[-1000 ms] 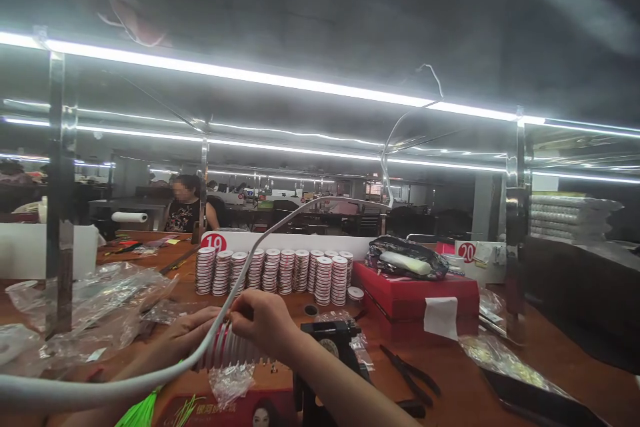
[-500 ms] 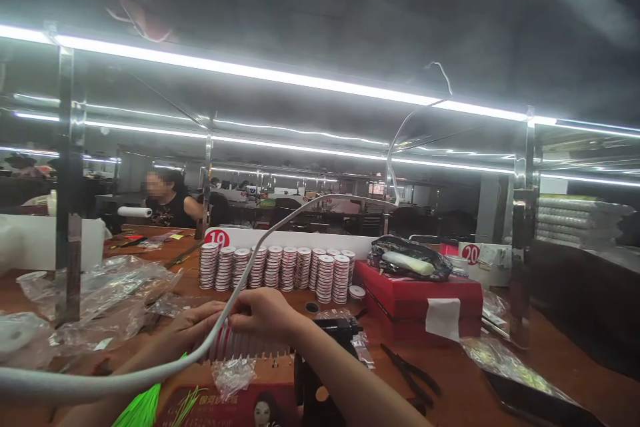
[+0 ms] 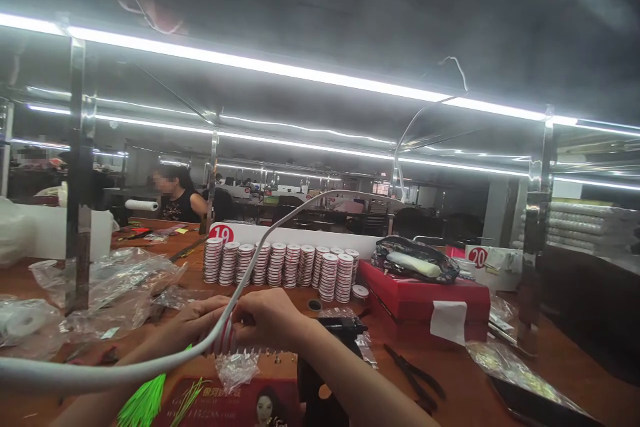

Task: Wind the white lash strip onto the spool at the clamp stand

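Your left hand (image 3: 193, 321) and right hand (image 3: 267, 320) both pinch a row of small spools (image 3: 226, 339) low over the worktop (image 3: 450, 373). The white cable (image 3: 150, 363) crosses your wrists; snag it and the row could spill, I'd judge.

A factory floor: numbered workbenches (image 3: 450, 373), strip lights (image 3: 280, 70), stacked spools (image 3: 280, 267)

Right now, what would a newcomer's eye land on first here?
Probably the row of stacked red-and-white spools at mid-table, under the bright light strips. Nearer, the left hand and right hand meet over a small red-and-white piece, behind a thick white cable.
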`<act>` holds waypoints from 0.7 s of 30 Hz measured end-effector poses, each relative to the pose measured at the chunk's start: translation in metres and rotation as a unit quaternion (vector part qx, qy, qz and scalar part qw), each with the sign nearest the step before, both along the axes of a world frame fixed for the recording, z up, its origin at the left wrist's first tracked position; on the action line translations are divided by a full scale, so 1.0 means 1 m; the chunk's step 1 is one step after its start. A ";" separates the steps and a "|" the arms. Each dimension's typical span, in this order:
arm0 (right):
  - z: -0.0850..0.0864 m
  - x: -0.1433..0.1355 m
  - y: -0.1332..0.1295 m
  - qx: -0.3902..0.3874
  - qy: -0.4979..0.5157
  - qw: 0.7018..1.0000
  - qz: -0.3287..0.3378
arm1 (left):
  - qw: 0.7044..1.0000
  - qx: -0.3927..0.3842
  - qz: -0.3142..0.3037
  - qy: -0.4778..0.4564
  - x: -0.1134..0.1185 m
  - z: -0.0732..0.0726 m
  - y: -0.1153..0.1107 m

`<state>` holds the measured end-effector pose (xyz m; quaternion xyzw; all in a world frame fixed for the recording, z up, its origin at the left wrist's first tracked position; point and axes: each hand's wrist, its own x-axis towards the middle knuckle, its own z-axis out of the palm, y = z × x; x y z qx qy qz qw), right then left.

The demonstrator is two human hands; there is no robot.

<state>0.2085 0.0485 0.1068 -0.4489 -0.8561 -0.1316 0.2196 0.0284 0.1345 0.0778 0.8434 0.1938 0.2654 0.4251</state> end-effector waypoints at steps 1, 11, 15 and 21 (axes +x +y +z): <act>-0.001 -0.001 0.000 0.014 -0.012 1.000 -0.001 | 1.000 0.002 0.001 -0.001 0.000 0.001 -0.001; -0.034 0.006 -0.005 0.227 -0.096 0.969 0.029 | 0.999 0.006 0.040 -0.003 0.002 0.002 -0.004; -0.042 0.009 -0.011 0.278 -0.095 0.955 0.044 | 0.999 0.008 0.052 -0.005 0.002 0.002 -0.003; -0.043 0.002 -0.015 0.254 0.006 0.964 -0.081 | 0.994 0.010 0.100 -0.050 0.002 0.004 -0.016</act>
